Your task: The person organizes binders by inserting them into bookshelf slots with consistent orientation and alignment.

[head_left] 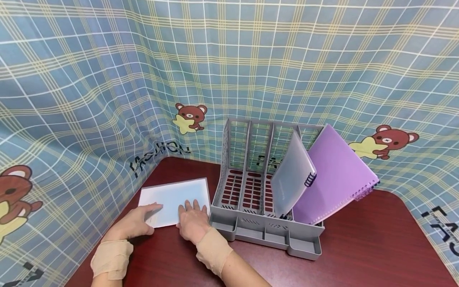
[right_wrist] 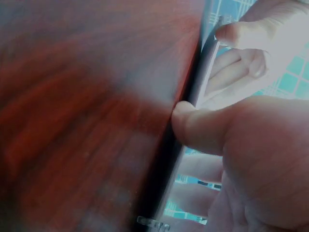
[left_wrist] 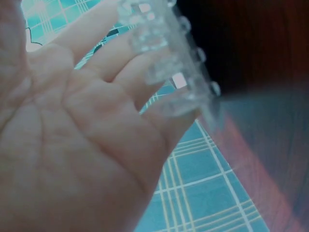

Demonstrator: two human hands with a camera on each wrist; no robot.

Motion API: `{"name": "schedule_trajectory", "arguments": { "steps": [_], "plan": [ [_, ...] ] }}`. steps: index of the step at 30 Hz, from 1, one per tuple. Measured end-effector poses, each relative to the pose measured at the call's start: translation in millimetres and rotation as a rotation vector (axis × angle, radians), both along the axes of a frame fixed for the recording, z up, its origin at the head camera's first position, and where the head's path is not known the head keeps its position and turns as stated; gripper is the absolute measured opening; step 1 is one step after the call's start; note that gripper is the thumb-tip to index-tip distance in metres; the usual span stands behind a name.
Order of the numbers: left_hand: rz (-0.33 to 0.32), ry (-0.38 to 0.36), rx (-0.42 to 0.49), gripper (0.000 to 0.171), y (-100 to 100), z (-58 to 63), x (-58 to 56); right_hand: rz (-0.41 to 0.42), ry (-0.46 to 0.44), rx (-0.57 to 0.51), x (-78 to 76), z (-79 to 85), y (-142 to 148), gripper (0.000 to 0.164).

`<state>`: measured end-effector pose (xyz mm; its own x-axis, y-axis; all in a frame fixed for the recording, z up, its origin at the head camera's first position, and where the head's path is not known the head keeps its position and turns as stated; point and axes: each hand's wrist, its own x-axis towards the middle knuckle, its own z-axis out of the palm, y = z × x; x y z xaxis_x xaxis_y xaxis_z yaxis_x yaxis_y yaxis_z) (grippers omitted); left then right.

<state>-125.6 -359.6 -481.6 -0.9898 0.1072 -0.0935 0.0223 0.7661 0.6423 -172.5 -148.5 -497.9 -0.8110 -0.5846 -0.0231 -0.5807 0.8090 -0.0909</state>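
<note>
A spiral notebook [head_left: 172, 198] with a pale blue-white cover lies close over the table at the left. My left hand [head_left: 134, 223] holds its left end, the thumb against the near corner and the index finger over the cover. Clear binding rings [left_wrist: 164, 63] cross in front of the left fingers in the left wrist view, hiding their tips. My right hand [head_left: 193, 221] grips the near edge farther right, with fingers spread on the cover. In the right wrist view the right thumb [right_wrist: 193, 125] presses that edge, and the other fingers show behind it.
A grey desk file rack [head_left: 265, 223] with upright slots and front trays stands right of the notebook. A translucent notebook [head_left: 292, 179] and a larger purple notebook [head_left: 333, 171] lean in its right part. Plaid curtain [head_left: 107, 79] encloses the dark red table [head_left: 376, 239] behind and at the sides.
</note>
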Motion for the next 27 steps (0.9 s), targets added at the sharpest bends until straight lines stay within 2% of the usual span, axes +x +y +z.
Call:
{"name": "schedule_trajectory", "arguments": {
  "steps": [4, 10, 14, 19, 21, 27],
  "plan": [
    [-0.002, -0.01, 0.01, 0.084, 2.2, 0.1, 1.5, 0.022, -0.003, 0.033, 2.1, 1.5, -0.2, 0.056],
    [-0.004, -0.019, -0.063, 0.079, 7.1, 0.8, 1.9, 0.034, 0.026, 0.027, 3.4, 2.6, -0.2, 0.05],
    [0.012, 0.042, -0.117, 0.069, 9.1, 1.1, -0.1, 0.038, 0.05, 0.021, 2.4, 4.1, 0.6, 0.045],
    [0.068, 0.107, -0.128, 0.053, 10.5, 1.5, -0.8, 0.035, 0.071, 0.024, 1.9, 4.7, 0.2, 0.04],
    [0.074, 0.113, -0.13, 0.049, 10.9, 1.9, -0.2, 0.039, 0.082, 0.033, 2.6, 4.8, -0.1, 0.042],
    [0.013, 0.085, -0.136, 0.04, 12.7, 5.7, 2.0, 0.068, 0.108, 0.057, 4.9, 5.2, -1.4, 0.057]
  ]
}}
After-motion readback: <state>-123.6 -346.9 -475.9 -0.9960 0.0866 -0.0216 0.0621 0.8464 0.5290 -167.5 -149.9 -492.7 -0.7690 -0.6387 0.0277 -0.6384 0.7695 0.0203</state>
